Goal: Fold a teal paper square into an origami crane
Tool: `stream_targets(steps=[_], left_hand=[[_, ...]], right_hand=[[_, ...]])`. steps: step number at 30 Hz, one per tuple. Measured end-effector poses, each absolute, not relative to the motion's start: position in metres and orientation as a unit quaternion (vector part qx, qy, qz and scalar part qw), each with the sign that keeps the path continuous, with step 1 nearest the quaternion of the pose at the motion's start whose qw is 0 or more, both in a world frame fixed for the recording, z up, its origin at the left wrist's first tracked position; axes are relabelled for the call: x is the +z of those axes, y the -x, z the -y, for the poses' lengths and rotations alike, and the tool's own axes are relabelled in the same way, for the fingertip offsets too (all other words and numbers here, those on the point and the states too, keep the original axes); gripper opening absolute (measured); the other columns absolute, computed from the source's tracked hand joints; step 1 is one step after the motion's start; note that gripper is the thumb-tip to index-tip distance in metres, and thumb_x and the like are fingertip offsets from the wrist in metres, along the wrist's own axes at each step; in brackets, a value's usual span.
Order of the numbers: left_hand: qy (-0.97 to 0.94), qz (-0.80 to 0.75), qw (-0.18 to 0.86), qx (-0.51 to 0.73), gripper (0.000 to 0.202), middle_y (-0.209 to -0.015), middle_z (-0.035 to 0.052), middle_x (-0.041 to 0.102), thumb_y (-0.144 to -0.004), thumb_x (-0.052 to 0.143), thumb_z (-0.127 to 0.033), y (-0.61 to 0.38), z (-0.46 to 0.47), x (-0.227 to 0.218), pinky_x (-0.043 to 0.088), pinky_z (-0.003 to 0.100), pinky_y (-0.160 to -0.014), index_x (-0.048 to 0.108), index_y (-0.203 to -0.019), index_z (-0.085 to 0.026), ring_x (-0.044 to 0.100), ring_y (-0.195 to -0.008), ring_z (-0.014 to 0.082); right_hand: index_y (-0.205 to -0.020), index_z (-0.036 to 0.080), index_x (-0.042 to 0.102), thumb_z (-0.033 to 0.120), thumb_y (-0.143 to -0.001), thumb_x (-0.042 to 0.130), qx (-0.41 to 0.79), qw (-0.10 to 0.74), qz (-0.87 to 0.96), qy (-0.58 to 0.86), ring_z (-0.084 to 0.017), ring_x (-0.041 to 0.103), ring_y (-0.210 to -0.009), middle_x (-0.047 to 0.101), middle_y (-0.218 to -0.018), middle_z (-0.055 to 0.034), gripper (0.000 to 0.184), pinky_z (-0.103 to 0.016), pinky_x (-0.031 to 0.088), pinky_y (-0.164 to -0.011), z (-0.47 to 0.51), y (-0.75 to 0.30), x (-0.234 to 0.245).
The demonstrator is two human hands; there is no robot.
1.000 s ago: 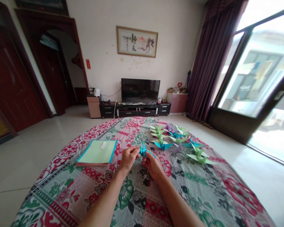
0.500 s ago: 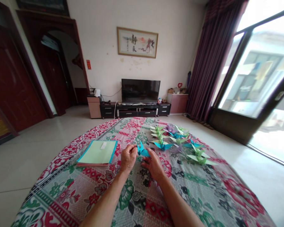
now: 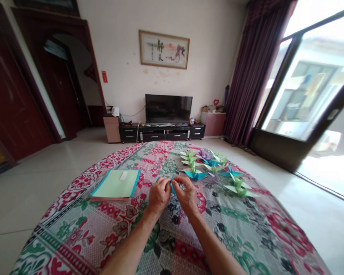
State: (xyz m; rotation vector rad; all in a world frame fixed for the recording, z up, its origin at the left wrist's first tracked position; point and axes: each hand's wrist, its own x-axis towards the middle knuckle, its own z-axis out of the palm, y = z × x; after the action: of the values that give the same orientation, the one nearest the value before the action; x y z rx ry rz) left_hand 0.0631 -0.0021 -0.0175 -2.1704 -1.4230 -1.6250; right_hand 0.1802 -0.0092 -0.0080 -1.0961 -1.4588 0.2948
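My left hand [image 3: 159, 195] and my right hand [image 3: 186, 194] meet over the middle of the round table, fingers pinched together on a small blue folded paper piece [image 3: 172, 184]. Only its tips show between my fingers. Just beyond my right hand lies a group of several finished paper cranes [image 3: 215, 170] in green, blue and purple. A stack of coloured paper sheets [image 3: 116, 184], light green on top, lies to the left of my left hand.
The table carries a floral cloth [image 3: 246, 236] in red, green and grey. Beyond it are a tiled floor, a TV [image 3: 168, 109] on a low dark cabinet, dark wooden doors at left and a large window with curtains at right.
My hands have drawn closer together and now cover most of the blue paper piece, which stood up more plainly between them before. The view has shifted slightly.
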Motion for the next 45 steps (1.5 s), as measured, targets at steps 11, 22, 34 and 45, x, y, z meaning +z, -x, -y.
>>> stream_targets(steps=[11,22,34,45], left_hand=[[0.735,0.473,0.079,-0.479,0.017,-0.078,0.0053,0.062,-0.082,0.046,-0.011,-0.064,0.0037,-0.0204,0.049,0.027,-0.071,0.062,-0.085,-0.015,0.059,-0.076,0.0155],[0.743,0.449,0.041,-0.495,0.016,-0.088,0.0075,0.062,-0.079,0.051,-0.013,-0.0637,0.0013,-0.0229,0.051,0.028,-0.077,0.062,-0.09,-0.015,0.06,-0.086,0.0169],[0.706,0.445,-0.042,-0.55,0.02,-0.085,0.006,0.068,-0.077,0.05,-0.009,-0.066,0.0013,-0.0165,0.052,0.026,-0.075,0.067,-0.084,-0.016,0.063,-0.081,0.0144],[0.701,0.447,-0.092,-0.548,0.023,-0.086,0.0063,0.07,-0.076,0.048,-0.009,-0.0653,0.002,-0.0149,0.052,0.027,-0.077,0.068,-0.085,-0.016,0.065,-0.08,0.0151]], right_hand=[[-0.075,0.019,0.067,0.027,-0.074,0.056,0.132,0.577,0.632,0.5,-0.016,0.06,-0.071,0.066,-0.074,-0.0031,0.014,-0.029,0.045,-0.07,0.0062,-0.1816,-0.0107],[-0.073,0.018,0.068,0.028,-0.073,0.054,0.148,0.575,0.627,0.505,-0.015,0.059,-0.065,0.066,-0.071,-0.003,0.017,-0.026,0.044,-0.066,0.0077,-0.181,-0.0093],[-0.078,0.017,0.068,0.031,-0.074,0.053,0.237,0.575,0.617,0.483,-0.015,0.061,-0.066,0.069,-0.073,-0.0025,0.021,-0.025,0.046,-0.066,0.0108,-0.1802,-0.005],[-0.076,0.016,0.066,0.03,-0.073,0.053,0.255,0.583,0.614,0.467,-0.014,0.06,-0.062,0.068,-0.07,-0.0025,0.019,-0.024,0.047,-0.063,0.0103,-0.1791,-0.0056]])
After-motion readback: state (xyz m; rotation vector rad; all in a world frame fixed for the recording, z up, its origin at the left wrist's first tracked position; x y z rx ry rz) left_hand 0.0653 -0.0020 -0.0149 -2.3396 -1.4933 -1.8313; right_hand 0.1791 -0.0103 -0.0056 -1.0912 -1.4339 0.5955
